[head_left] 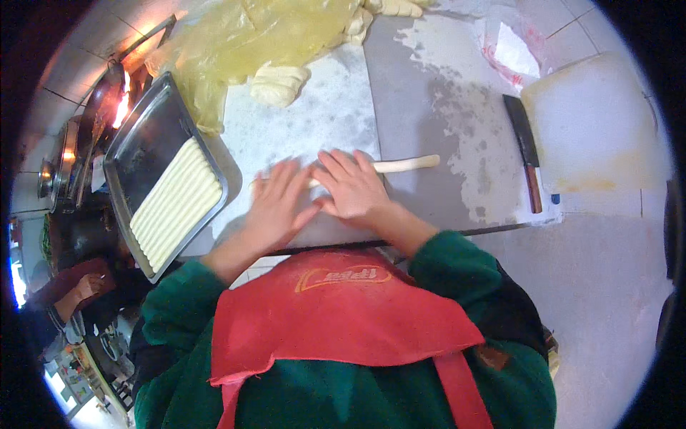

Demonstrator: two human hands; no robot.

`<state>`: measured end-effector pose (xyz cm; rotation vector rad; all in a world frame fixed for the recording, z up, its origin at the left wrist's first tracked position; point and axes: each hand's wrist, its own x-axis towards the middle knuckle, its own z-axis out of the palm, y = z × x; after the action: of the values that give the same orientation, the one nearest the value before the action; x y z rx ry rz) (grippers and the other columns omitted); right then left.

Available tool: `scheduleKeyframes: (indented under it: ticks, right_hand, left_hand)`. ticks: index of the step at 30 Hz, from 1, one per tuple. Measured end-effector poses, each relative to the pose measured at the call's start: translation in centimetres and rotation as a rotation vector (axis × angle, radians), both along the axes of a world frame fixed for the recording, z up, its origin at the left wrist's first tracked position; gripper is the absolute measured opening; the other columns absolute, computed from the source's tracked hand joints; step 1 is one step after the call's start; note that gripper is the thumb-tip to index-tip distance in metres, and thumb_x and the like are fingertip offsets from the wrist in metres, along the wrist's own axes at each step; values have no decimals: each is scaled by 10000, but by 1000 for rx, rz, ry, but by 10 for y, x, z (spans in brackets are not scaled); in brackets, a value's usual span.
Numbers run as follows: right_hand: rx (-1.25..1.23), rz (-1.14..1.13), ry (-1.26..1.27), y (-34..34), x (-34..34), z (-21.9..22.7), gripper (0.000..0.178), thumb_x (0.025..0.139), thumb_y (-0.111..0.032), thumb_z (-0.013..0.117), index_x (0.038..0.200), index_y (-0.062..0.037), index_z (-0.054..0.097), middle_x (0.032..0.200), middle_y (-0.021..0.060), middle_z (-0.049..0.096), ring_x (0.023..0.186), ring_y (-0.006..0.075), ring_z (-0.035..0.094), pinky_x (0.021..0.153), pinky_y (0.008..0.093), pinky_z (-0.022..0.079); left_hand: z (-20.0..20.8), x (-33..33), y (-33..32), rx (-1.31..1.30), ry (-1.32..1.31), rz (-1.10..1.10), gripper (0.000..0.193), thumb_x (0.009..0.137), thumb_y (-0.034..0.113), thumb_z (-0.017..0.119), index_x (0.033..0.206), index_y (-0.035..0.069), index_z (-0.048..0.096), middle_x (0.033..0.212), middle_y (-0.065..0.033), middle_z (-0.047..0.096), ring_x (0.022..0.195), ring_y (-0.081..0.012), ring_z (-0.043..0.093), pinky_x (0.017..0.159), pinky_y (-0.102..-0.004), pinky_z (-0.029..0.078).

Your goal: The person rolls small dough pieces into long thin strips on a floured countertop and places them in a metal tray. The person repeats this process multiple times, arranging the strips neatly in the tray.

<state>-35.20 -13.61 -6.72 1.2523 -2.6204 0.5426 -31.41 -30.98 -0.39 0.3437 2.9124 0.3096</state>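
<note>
A thin pale dough rope [407, 165] lies across the floured worktop [443, 107], its right end sticking out from under my palms. My right hand [351, 187] lies flat on the rope with fingers spread. My left hand [277, 201] presses flat beside it, covering the rope's left part. Neither hand grips anything. To the left, a metal tray [146, 146] holds several finished dough ropes [176, 202] laid side by side. Folded dough pieces [279, 84] sit further back, near more dough under a yellowish plastic sheet [236, 39].
A cleaver [524, 150] with a wooden handle lies to the right, beside a white cutting board [593, 121]. A plastic bag [511, 46] lies at the back right. Pots and a flame [121, 107] are at the far left. Another person's hand [86, 286] shows lower left.
</note>
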Motion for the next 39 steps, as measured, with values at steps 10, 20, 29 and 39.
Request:
scheduleKeyframes:
  ticks: [10, 20, 29, 39]
  right_hand:
    - [409, -643, -125, 113, 22, 5, 640, 821, -486, 588, 1377, -196, 455, 1451, 181, 352, 1366, 342, 293, 1039, 649, 209]
    - [186, -254, -6, 48, -19, 38, 471, 870, -431, 520, 1227, -125, 550, 1280, 149, 488, 1228, 310, 433, 1014, 583, 286]
    - [298, -487, -167, 109, 1, 7, 567, 798, -334, 644, 1261, -37, 508, 1310, 223, 469, 1218, 391, 431, 1010, 540, 323]
    - [-240, -625, -930, 94, -32, 37, 205, 882, -116, 575, 986, -15, 430, 718, 95, 588, 563, 154, 584, 488, 274, 492]
  left_hand:
    - [-73, 0, 19, 87, 205, -433, 754, 829, 499, 582, 1415, 91, 341, 1459, -149, 346, 1356, -323, 311, 1050, -611, 239]
    - [-12, 4, 8, -134, -142, -165, 883, 674, 429, 763, 1396, 130, 352, 1455, -112, 345, 1375, -261, 294, 1063, -615, 202]
    - [-69, 13, -52, 60, 276, -70, 490, 728, 254, 705, 1162, 89, 548, 1199, -121, 531, 1098, -323, 498, 859, -542, 419]
    - [-53, 12, -62, 1569, -453, 450, 233, 853, 152, 607, 1015, 56, 470, 816, -99, 555, 769, -162, 586, 642, -307, 490]
